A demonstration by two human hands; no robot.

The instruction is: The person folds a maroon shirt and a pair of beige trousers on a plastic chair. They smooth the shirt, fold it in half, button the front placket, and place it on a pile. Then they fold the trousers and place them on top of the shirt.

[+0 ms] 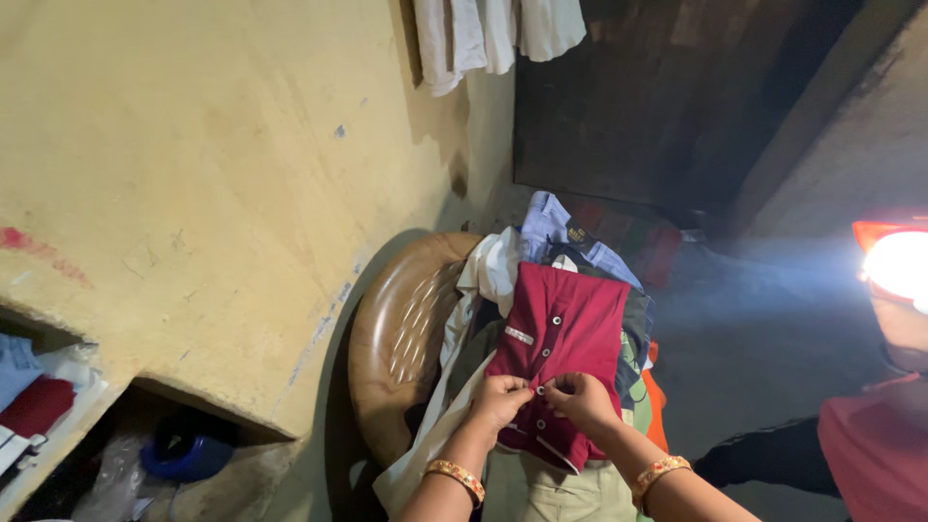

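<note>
Two bangled wrists are seen nearest the camera, one gold bangle on each; the left hand and the right hand are pinched side by side on the button placket of a maroon shirt, each grasping an edge of the cloth. A button appears to be worked at the fingertips, so fastening or unfastening is judged to be in hand; which of the two cannot be told. Four or so pale buttons are counted along the placket. One maroon shirt is laid on a pile of clothes, heaped on one brown plastic chair; at the far right, a second person's red sleeve and one bright lamp are seen.
</note>
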